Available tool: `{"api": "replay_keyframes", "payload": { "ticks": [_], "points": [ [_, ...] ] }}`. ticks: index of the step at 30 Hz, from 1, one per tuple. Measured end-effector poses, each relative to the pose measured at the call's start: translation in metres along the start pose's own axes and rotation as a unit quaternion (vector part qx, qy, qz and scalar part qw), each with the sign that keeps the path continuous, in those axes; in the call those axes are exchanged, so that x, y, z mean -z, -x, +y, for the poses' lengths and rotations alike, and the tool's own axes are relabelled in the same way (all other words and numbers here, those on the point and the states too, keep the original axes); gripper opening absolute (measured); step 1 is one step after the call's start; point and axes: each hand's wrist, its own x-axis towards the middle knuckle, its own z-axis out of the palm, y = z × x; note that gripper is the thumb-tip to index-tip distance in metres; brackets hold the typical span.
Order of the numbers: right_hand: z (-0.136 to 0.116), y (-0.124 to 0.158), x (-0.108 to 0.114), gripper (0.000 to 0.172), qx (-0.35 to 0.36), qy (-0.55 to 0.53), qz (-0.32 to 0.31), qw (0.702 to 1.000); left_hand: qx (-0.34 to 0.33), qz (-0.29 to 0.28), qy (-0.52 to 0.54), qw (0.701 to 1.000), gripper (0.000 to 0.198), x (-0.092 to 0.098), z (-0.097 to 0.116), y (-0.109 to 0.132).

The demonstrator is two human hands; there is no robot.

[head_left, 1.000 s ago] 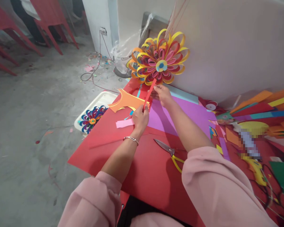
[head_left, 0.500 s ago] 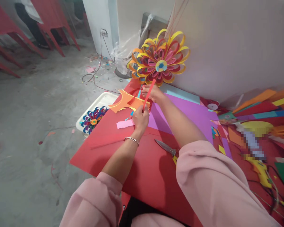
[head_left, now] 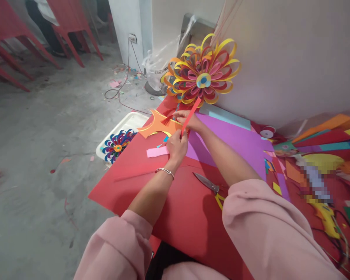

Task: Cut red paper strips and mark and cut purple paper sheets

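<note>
- Sliding left since a second ago, the right hand (head_left: 195,122) has come off the upper end of the red strip (head_left: 196,107) and now lies over the orange cut-out (head_left: 153,126). Its fingers stretch toward a small red scrap (head_left: 166,119); whether they pinch it I cannot tell.
- Nearest, scissors (head_left: 209,183) lie on the red sheet (head_left: 163,202), just beside the right forearm.
- Left hand (head_left: 177,146) pinches the strip's lower end; it slants up toward the paper flower (head_left: 203,79) at the wall.
- Held by one end only, the strip could buckle or crease, or the crossing right wrist could knock it.
</note>
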Motion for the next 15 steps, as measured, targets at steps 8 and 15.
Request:
{"api": "replay_keyframes", "payload": {
  "ticks": [8, 15],
  "points": [
    [0.015, -0.03, 0.001, 0.055, 0.0, 0.06, 0.052, 0.997, -0.008, 0.002, 0.002, 1.0, 0.044, -0.001, -0.001, 0.0],
    [0.002, -0.012, 0.002, 0.042, 0.012, 0.018, 0.085, 0.996, -0.011, 0.002, -0.001, 1.0, 0.043, -0.003, -0.002, 0.0]
  ]
}}
